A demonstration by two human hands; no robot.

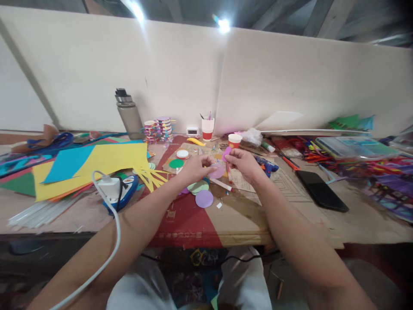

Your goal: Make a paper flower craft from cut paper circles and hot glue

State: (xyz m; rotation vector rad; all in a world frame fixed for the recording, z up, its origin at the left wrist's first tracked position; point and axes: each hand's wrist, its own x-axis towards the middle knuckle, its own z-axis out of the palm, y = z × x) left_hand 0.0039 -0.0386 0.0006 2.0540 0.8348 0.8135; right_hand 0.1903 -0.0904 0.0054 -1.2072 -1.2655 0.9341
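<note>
My left hand (202, 167) is closed, thumb and fingers pinching the edge of a lilac paper circle (217, 171). In the fingertips of my right hand (242, 162) is a small magenta paper piece (226, 153), held just above and to the right of the circle. Below my hands lie another lilac circle (204, 199), pale green circles (198, 186) and a white marker (222, 185) with a red end. A dark green circle (176, 163) rests to the left of my left hand. Behind my right hand stands a paper cup (234, 139).
At left are yellow paper sheets (119, 157), a white plug (110, 189) with its cable crossing my left forearm, and a bottle (128, 114). Two striped cups (164, 129) stand at the back. A blue glue gun (267, 165) and black phone (321, 190) lie at right.
</note>
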